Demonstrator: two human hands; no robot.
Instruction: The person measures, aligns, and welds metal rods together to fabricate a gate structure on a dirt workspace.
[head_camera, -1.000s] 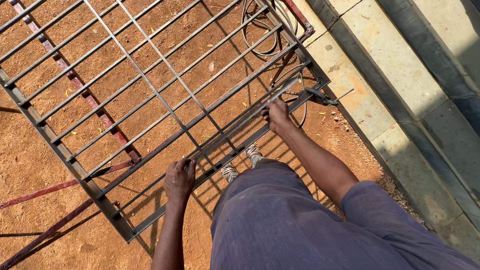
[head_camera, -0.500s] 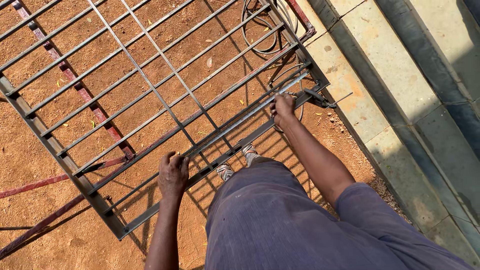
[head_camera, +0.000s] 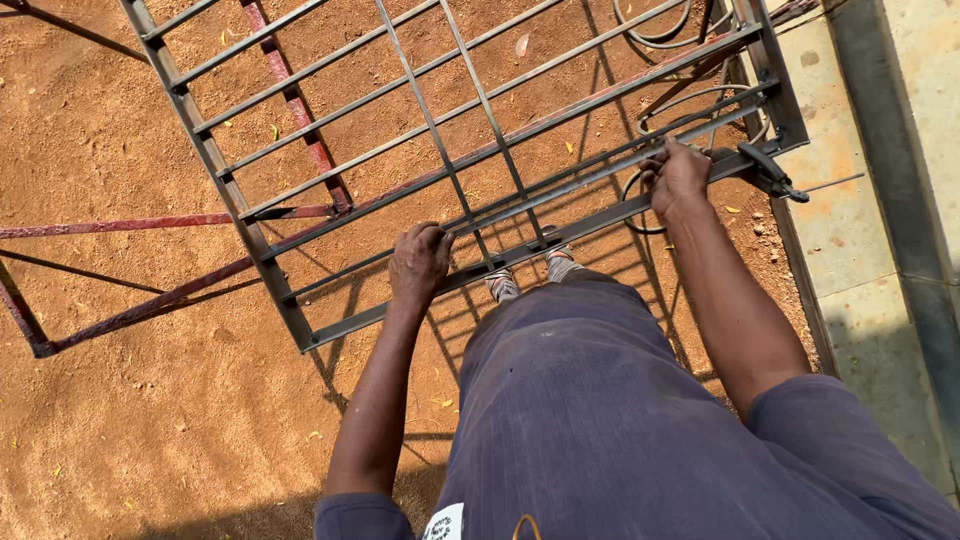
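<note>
You see one grey metal grille frame (head_camera: 480, 150) and two hands on it, your left hand (head_camera: 420, 262) and your right hand (head_camera: 680, 178). There are two feet (head_camera: 530, 272), one clamp (head_camera: 768, 175) and one red frame (head_camera: 150, 300).

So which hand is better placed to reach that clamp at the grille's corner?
Probably the right hand: it grips the metal grille on its near edge bar, close beside the clamp. The left hand holds the same bar much farther along.
</note>
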